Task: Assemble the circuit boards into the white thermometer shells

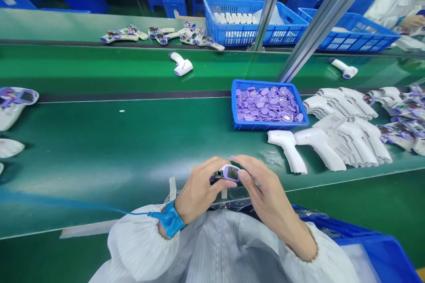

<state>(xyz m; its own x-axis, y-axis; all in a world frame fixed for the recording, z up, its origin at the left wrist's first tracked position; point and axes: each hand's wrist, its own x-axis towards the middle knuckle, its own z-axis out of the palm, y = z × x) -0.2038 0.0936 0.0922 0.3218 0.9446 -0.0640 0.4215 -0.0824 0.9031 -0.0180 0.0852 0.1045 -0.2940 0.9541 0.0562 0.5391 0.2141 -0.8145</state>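
Note:
Close to my body, my left hand (204, 185) grips a partly assembled infrared thermometer (231, 173) between thumb and fingers. The piece has a purple rim around a small dark screen, and some of its inner parts show at the left. My right hand (260, 185) closes on its right end, with the thumb against the purple rim and the fingers arched over the top. Most of the thermometer's underside and handle is hidden. A blue wrist strap (170, 219) with a cord circles my left wrist.
Beyond my hands stands a blue tray (270, 127) of small purple parts. White thermometer shells (287, 148) lie stacked on the right, beside open assemblies (403, 130). Across the green belt (133, 68), a slanting metal post (327, 17) rises near blue baskets (232, 35). A co-worker's hand (411, 23) is at far right.

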